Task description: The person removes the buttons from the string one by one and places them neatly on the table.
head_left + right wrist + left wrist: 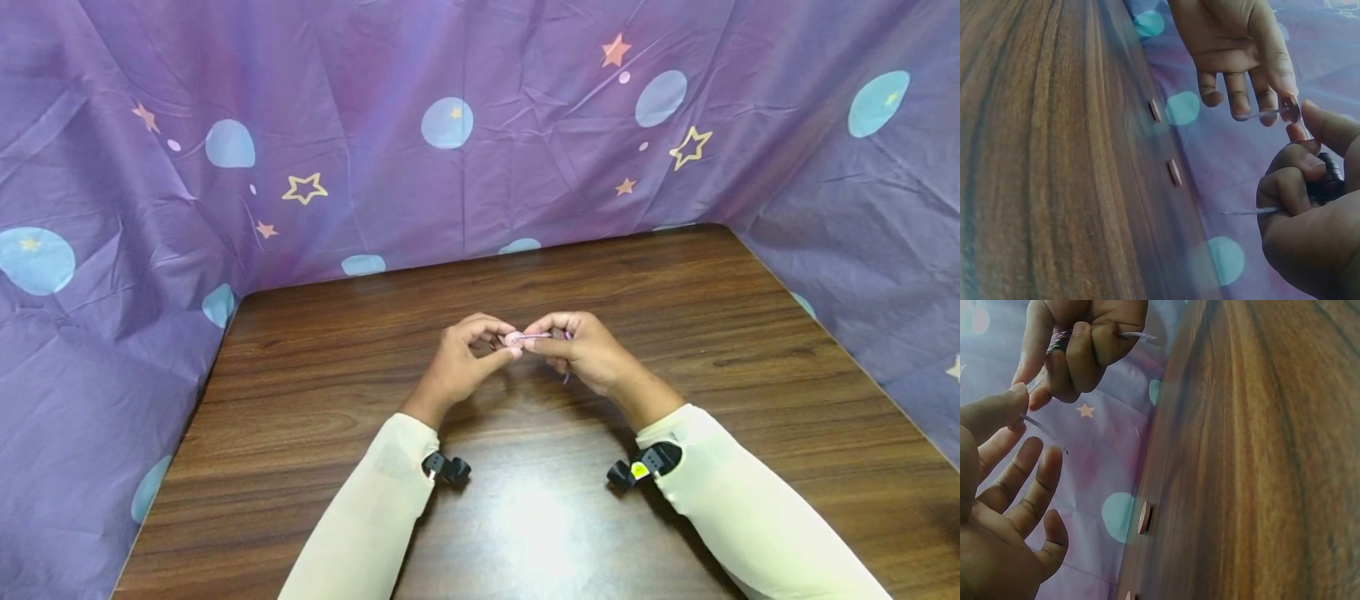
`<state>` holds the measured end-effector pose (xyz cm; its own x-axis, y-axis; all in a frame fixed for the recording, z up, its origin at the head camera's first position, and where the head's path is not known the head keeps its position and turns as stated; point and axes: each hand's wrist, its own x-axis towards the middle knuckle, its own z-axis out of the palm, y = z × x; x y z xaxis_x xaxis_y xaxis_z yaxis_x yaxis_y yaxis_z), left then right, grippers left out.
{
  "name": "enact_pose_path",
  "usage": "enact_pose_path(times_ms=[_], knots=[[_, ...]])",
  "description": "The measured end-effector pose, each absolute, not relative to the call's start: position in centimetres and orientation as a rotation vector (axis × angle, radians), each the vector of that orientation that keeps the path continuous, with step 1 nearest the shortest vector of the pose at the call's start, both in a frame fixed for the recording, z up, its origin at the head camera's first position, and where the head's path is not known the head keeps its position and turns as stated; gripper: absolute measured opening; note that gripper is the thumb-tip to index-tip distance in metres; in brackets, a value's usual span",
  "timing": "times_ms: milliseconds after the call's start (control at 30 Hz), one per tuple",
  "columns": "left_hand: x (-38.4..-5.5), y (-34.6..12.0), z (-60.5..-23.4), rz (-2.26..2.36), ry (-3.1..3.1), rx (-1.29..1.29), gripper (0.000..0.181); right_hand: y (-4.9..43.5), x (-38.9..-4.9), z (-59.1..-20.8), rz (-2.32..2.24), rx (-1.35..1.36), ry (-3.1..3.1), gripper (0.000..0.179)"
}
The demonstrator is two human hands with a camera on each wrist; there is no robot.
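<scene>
Thumb and index finger of my left hand [465, 354] pinch a small pink button [1290, 109]. Its other fingers spread loosely apart. A thin pale cord [1047, 433] passes through the button, its tip sticking out on the left hand's side. My right hand [592, 350] meets it close in front, thumb and index finger right at the button with the cord running between them. Its remaining fingers curl round the cord and a dark, shiny stack of small round pieces [1327, 178]. The cord's other end [1244, 212] pokes out below that fist.
Both hands are raised over a brown wood-grain table [315, 400]. Thin pinkish flat pieces [1174, 172] show near the table's far edge in the wrist views. A purple cloth [525, 183] with stars and circles hangs behind. Each wrist wears a black camera mount [660, 460].
</scene>
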<state>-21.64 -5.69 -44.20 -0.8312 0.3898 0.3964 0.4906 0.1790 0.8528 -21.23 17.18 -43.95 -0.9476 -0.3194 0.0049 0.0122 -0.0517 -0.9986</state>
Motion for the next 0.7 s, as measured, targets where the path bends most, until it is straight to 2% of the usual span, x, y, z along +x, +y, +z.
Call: enact_pose_path(times_ms=[167, 300, 467, 700], knots=[[-21.67, -5.81, -44.20, -1.754, -2.340, -0.877, 0.025, 17.29, -21.28, -43.93, -2.092, -0.310, 2.030, 0.003], [-21.77, -5.90, -44.25, -1.753, -2.352, -0.861, 0.025, 17.32, -21.38, -43.86, -2.093, -0.291, 2.045, 0.002], [-21.93, -6.00, -44.41, -1.765, -2.345, -0.846, 0.026, 17.36, -21.48, -43.84, -2.106, -0.278, 2.047, 0.028], [-22.03, -6.04, -44.67, -1.769, -2.344, -0.843, 0.023, 17.66, -21.52, -43.86, -2.156, -0.253, 2.040, 0.028]])
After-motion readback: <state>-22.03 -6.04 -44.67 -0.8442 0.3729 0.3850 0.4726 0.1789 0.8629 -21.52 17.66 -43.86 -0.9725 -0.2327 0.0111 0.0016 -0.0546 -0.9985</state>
